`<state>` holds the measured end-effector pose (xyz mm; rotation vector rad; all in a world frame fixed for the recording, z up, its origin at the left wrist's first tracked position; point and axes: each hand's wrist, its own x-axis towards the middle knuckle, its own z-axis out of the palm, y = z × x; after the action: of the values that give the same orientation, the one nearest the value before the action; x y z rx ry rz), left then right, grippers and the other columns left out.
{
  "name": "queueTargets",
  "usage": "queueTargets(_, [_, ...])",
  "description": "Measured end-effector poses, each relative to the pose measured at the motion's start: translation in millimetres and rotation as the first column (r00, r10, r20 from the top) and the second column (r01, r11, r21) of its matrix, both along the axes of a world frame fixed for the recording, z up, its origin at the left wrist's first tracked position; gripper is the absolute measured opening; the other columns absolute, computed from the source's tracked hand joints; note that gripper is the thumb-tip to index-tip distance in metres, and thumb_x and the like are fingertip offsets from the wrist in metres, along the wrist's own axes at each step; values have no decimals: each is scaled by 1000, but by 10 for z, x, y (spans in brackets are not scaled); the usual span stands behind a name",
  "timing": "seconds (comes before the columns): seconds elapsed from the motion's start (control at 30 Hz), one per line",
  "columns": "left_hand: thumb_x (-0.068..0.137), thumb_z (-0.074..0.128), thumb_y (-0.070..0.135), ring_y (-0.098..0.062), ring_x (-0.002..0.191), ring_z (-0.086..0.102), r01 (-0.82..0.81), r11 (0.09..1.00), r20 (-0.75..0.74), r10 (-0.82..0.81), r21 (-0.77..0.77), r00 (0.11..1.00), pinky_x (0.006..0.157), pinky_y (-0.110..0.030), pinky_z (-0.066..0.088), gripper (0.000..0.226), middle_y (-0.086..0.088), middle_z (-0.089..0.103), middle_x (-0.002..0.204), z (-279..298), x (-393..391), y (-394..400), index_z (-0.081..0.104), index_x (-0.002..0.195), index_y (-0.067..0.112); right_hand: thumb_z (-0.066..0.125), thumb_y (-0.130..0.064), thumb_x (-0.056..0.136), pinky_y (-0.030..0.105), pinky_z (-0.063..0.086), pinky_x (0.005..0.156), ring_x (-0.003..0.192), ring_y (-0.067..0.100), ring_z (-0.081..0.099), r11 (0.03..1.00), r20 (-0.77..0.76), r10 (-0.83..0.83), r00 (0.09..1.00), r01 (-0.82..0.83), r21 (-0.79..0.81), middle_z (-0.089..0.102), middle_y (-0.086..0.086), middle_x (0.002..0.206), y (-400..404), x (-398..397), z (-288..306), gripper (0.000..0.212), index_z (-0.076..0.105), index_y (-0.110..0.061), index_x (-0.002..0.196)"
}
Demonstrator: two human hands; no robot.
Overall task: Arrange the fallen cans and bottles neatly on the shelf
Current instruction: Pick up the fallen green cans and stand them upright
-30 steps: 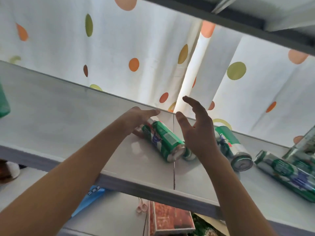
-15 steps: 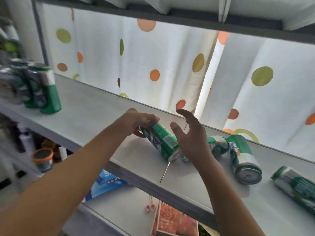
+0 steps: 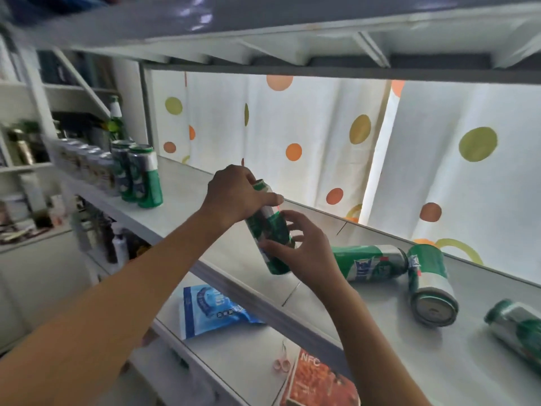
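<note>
While both arms reach over the smooth white shelf (image 3: 187,212), the left hand (image 3: 234,194) wraps its fingers round the upper end of a slim green-and-silver can (image 3: 270,238), and the right hand (image 3: 304,253) cups the lower part, thumb and curled fingers pressing the metal cylinder. That can is tilted, nearly upright, its base just above the shelf board near the front lip.

At three o'clock from it, two fallen cans (image 3: 371,263) lie on their sides, touching end to end at an angle; the nearer one shows its round, dull silver bottom. Another fallen can (image 3: 518,329) lies farther out at four o'clock, cut off by the edge.

Off at ten o'clock, a row of upright cans (image 3: 143,174) stands packed together, glossy green. Behind hangs a thin white curtain (image 3: 307,127) with round orange and olive dots. Below, at six o'clock, a crinkly blue pouch (image 3: 210,309) lies flat.
</note>
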<state>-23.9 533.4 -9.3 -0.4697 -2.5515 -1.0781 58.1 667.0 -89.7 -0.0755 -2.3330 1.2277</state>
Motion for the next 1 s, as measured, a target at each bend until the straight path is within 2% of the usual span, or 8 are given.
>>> queueTargets(0.1, [59, 76, 67, -17, 85, 61, -24, 996, -107, 15, -83, 994, 70, -26, 42, 65, 4, 65, 92, 143, 93, -66, 65, 98, 16, 86, -49, 62, 24, 55, 80, 101, 3, 59, 1000, -47, -20, 999, 20, 11, 62, -17, 117, -117, -24, 57, 70, 56, -35, 123])
queueTargets(0.23, [65, 72, 65, -15, 76, 57, -18, 993, -191, -5, -120, 982, 66, -26, 41, 54, 10, 58, 76, 284, 153, -68, 61, 85, 16, 86, -44, 59, 33, 52, 83, 97, 6, 59, 994, -93, -103, 990, 105, 22, 63, -18, 105, -271, -104, 208, 60, 56, -37, 110])
queueTargets(0.3, [69, 66, 68, -15, 72, 58, -2, 997, -225, -17, -82, 974, 65, -28, 44, 56, 8, 59, 73, 361, 126, -91, 60, 81, 14, 87, -38, 60, 32, 52, 81, 96, 9, 60, 995, -111, -100, 989, 101, 4, 64, -18, 104, -301, -147, 271, 56, 58, -33, 108])
queueTargets(0.43, [93, 44, 55, -32, 81, 63, 117, 991, -233, -99, 63, 967, 72, -40, 52, 52, -12, 66, 83, 484, 34, -170, 60, 83, 7, 90, -29, 63, 17, 46, 70, 93, 2, 60, 993, -130, -89, 988, 78, -89, 66, -14, 104, -277, -188, 308, 57, 64, -21, 114])
queueTargets(0.57, [97, 39, 47, -33, 85, 65, 243, 951, -186, -207, 193, 960, 79, -47, 54, 46, -14, 68, 88, 381, -103, -268, 62, 89, 8, 87, -26, 68, 16, 45, 70, 94, -1, 60, 991, -123, -74, 990, 59, -120, 68, -12, 106, -224, -230, 323, 53, 65, -20, 115])
queueTargets(0.77, [100, 35, 40, -29, 96, 61, 317, 937, -172, -291, 145, 941, 87, -44, 49, 40, -9, 67, 101, -24, -228, -380, 61, 105, 9, 85, -22, 72, 26, 52, 78, 96, 8, 63, 988, -71, -79, 994, 68, -140, 69, -12, 102, -168, -306, 235, 44, 67, -20, 111])
queueTargets(0.9, [102, 32, 38, -20, 90, 56, 373, 925, -161, -358, 71, 920, 78, -29, 40, 30, -1, 62, 100, -347, -261, -439, 54, 105, 16, 83, -16, 73, 33, 55, 81, 98, 15, 66, 983, -37, -80, 996, 73, -167, 71, -7, 102, -129, -372, 124, 39, 67, -19, 108])
queueTargets(1.0, [103, 32, 36, -17, 107, 55, 376, 926, -138, -370, 25, 919, 88, -29, 41, 31, 0, 60, 122, -579, -357, -436, 52, 120, 20, 83, -13, 74, 35, 57, 84, 101, 18, 65, 984, -25, -66, 997, 61, -168, 70, -4, 105, -118, -411, 51, 42, 62, -20, 109])
